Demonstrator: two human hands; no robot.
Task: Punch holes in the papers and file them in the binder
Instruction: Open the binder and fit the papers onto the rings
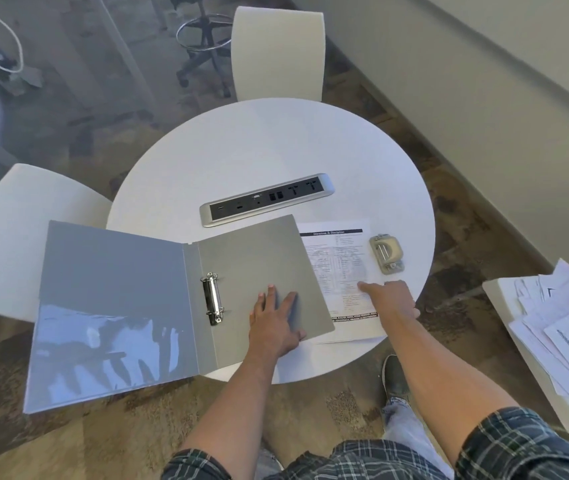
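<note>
A grey ring binder (116,299) lies open on the round white table (258,147), its left cover hanging over the table edge. The metal rings (212,298) look shut. My left hand (276,322) rests flat on the binder's right cover, fingers spread. A printed sheet of paper (341,271) lies to the right, partly under that cover. My right hand (388,297) presses on the paper's right side with the index finger extended. A small beige hole punch (386,253) sits at the paper's far right edge, just beyond my right hand.
A silver power-socket strip (265,204) is set into the table's middle. White chairs stand at the far side (277,53) and at the left (16,233). A low white surface with a messy pile of papers (563,327) is at the right.
</note>
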